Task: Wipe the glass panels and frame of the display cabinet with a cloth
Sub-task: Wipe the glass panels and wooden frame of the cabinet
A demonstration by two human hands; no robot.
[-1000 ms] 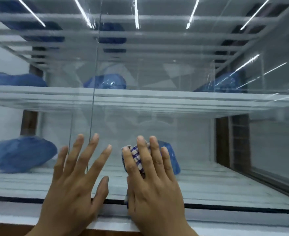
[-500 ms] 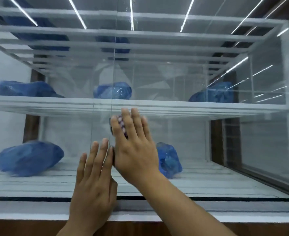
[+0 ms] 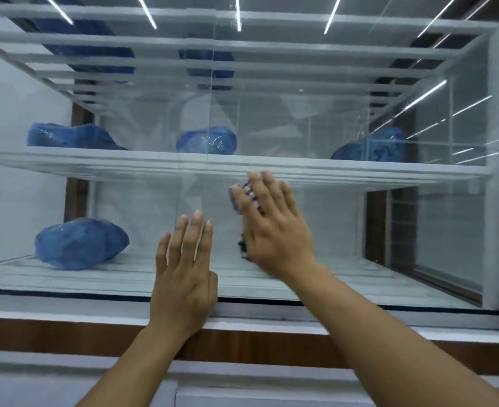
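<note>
Display cabinet (image 3: 490, 171): white frame, glass front in two panels meeting at a vertical seam (image 3: 210, 127) left of centre, glass side at right.

Upper shelf (image 3: 242, 168), white slats: three blue wrapped bundles, well apart; one at left (image 3: 72, 136), one at centre (image 3: 206, 141), one at right (image 3: 373, 148).

Lower shelf (image 3: 95, 277), white slats: one blue wrapped bundle (image 3: 79, 243) at left in view. Whether anything lies behind the hands cannot be told.

Above the upper shelf: dark blue shapes (image 3: 207, 61) seen through a further slatted level, too blurred to count.

Cloth (image 3: 243, 195): one, blue-and-white check, pressed flat on the right glass panel just below the upper shelf's edge, mostly covered by the right hand.

Right hand (image 3: 271, 230): flat on the cloth, fingers straight and close together, pinning it to the glass.

Left hand (image 3: 185, 271): bare, palm flat on the glass just beside the seam, low near the bottom rail (image 3: 66, 304); fingers extended and nearly together, holding nothing.

Below the cabinet: brown wood band (image 3: 51, 333), white surface beneath.
</note>
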